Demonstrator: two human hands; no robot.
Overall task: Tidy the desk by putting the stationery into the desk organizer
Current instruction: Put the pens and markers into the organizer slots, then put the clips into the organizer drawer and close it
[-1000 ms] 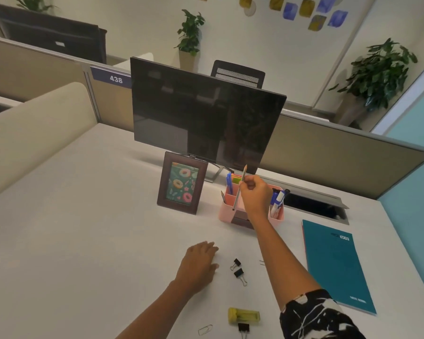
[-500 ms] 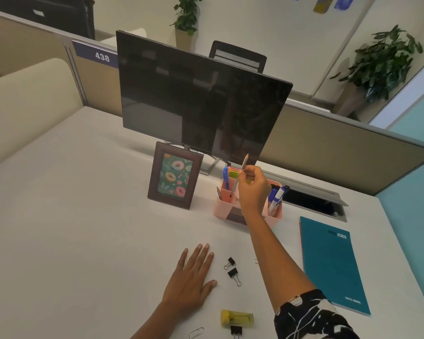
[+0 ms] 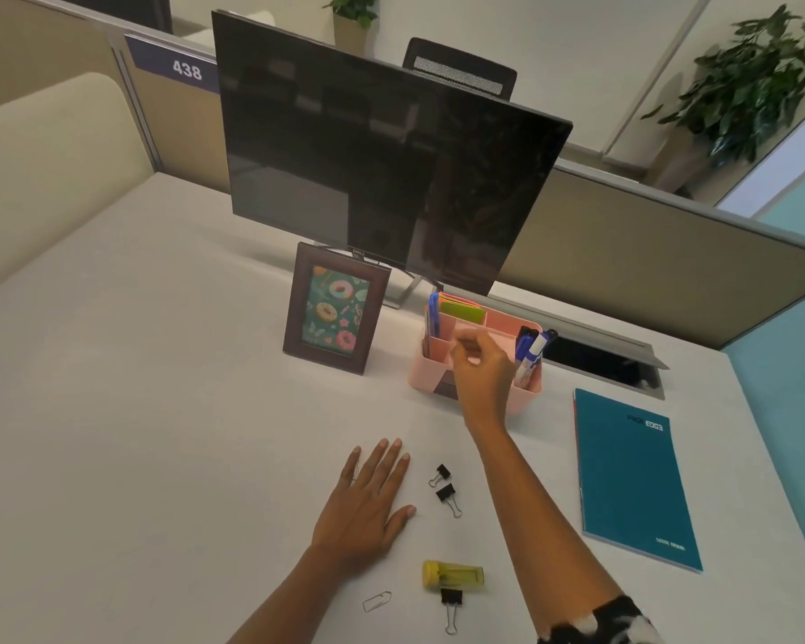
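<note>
The pink desk organizer (image 3: 420,375) stands in front of the monitor and holds a blue pen (image 3: 433,313), coloured sticky notes (image 3: 463,311) and markers (image 3: 530,350). My right hand (image 3: 482,369) hovers over its front, blurred, with loosely spread fingers and nothing visible in them. A thin stick stands at the organizer's left edge. My left hand (image 3: 368,504) lies flat and open on the desk. Two black binder clips (image 3: 448,497) lie just to its right. Nearer me lie a yellow plastic item (image 3: 451,574), a third binder clip (image 3: 451,602) and a paper clip (image 3: 376,601).
A framed doughnut picture (image 3: 335,309) stands left of the organizer, under the dark monitor (image 3: 382,155). A teal notebook (image 3: 633,476) lies to the right. An open cable hatch (image 3: 600,364) sits behind the organizer, with partition walls behind and to the left.
My right hand held a pencil above the organizer; now the hand is lower and the pencil is out of it. My left hand spread flat on the desk.
</note>
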